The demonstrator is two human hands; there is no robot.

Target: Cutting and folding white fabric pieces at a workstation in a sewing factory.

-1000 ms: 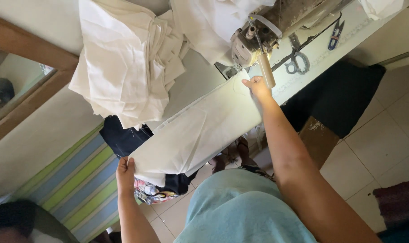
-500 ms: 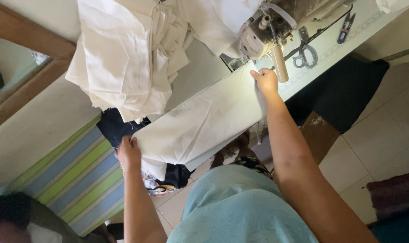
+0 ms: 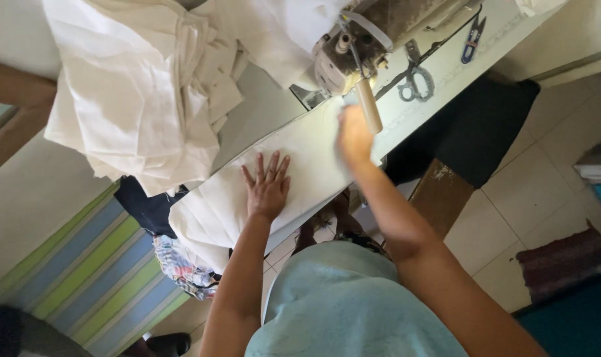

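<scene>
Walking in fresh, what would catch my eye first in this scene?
The long strip of white cloth across the pale sewing table, with the left hand spread flat on it and the blurred right hand just below the worn grey sewing machine head. Upper left, a big heap of folded white fabric spills over the table edge. Grey metal scissors lie right of the machine.
</scene>
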